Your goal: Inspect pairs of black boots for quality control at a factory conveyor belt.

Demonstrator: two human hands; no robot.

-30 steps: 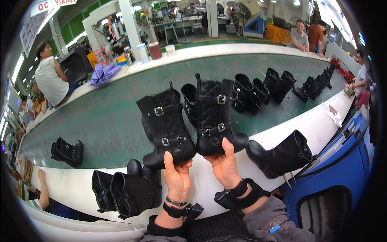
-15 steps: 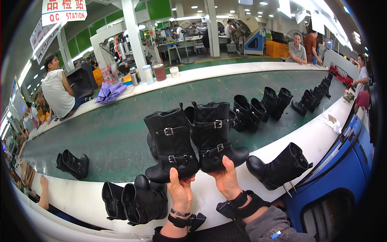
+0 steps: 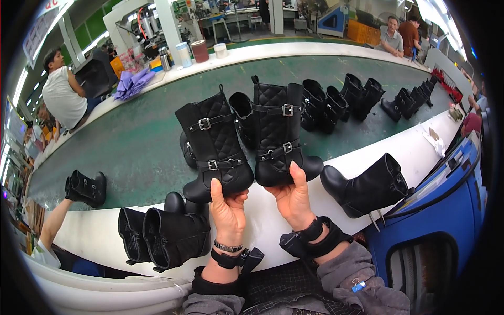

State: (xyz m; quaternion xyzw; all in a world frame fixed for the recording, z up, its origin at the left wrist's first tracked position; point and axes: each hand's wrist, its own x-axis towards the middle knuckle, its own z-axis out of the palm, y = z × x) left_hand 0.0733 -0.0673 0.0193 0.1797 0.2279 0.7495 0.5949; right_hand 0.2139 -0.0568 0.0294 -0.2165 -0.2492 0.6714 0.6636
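My left hand [image 3: 228, 210] grips a black quilted boot [image 3: 212, 142] by its foot, thumb on the near side. The matching boot [image 3: 278, 131], also with two buckled straps, is held the same way in my right hand [image 3: 292, 197]. Both boots are raised upright with toes pointing outward, the left one tilted slightly. Fingers under the soles are partly hidden. Nearest my left hand, a pair of black boots [image 3: 173, 231] lies on the white ledge [image 3: 257, 220]. A single black boot [image 3: 367, 186] lies on its side to the right of my right hand.
Several black boots [image 3: 336, 102] stand along the green conveyor belt [image 3: 142, 152]. At left, another person's hand [image 3: 64, 206] reaches a boot pair [image 3: 86, 188]. A blue machine [image 3: 436, 210] borders the right. Across the belt sit a purple cloth [image 3: 134, 84] and several containers [image 3: 199, 51].
The two held boots have drawn apart at the top and turned, showing more of their quilted sides. At left, the other person's hand has moved up to the boot pair.
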